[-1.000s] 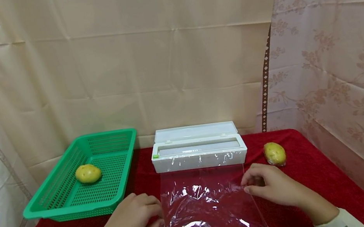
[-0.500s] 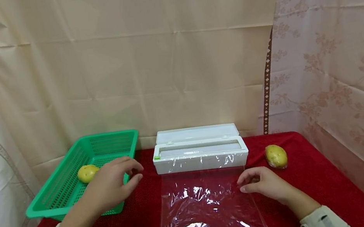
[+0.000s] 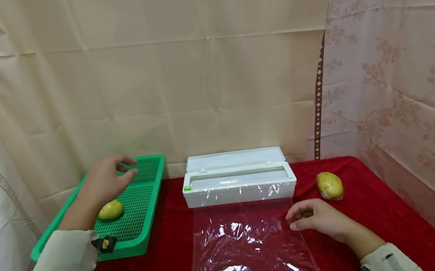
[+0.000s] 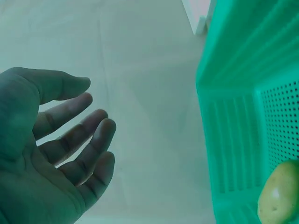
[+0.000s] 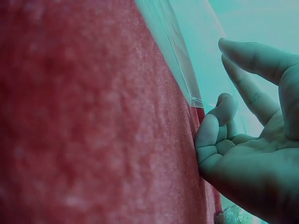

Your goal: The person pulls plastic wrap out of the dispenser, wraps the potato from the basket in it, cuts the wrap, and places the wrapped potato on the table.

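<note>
My left hand point(image 3: 108, 180) hovers above the green basket point(image 3: 150, 220), fingers loosely bent with nothing between them. Below it a bare potato point(image 3: 111, 210) lies in the basket, partly hidden by the wrist; the left wrist view shows this potato point(image 4: 279, 193) at lower right, apart from the hand point(image 4: 60, 135). At the right edge of a sheet of cling film point(image 3: 252, 252) rests my right hand point(image 3: 318, 218), relaxed and holding nothing. In the right wrist view its little-finger side point(image 5: 243, 140) lies on the red cloth. The film runs out from a white dispenser box point(image 3: 240, 193).
A potato wrapped in film point(image 3: 329, 185) sits on the red cloth point(image 3: 380, 205) at the right. The dispenser's lid point(image 3: 233, 158) stands up at the back. Beige curtains point(image 3: 208, 71) hang behind the table.
My left hand has left the film's left edge and moved left and up, over the basket. The right hand stays almost where it was beside the film.
</note>
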`<state>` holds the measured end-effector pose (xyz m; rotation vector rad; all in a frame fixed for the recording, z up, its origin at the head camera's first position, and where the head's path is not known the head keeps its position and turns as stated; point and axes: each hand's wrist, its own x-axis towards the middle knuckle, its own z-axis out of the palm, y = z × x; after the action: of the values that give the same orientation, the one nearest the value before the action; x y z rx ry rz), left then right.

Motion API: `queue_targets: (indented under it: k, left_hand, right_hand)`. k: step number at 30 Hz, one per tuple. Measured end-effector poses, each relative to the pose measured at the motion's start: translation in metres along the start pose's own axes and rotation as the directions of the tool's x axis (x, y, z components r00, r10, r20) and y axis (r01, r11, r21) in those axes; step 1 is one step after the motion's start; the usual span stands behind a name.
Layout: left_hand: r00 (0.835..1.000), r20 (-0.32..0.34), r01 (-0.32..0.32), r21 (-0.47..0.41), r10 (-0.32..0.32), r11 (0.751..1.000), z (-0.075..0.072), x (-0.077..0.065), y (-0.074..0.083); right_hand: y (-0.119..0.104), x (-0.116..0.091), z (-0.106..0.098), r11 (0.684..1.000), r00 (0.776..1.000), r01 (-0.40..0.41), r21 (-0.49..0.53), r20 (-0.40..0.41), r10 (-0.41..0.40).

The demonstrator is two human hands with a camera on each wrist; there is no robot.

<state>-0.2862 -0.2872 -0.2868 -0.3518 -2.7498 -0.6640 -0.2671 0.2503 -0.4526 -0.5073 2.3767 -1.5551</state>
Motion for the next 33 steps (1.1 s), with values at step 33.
queue_targets:
  k: [33]
  left_hand:
    - [0.839,0.175,0.522,0.006,-0.515,0.853,0.027,0.004,-0.119]
  right_hand:
    - [0.004,0.0,0.0,0.998,1.0,-0.016,0.057,0.014,0.015]
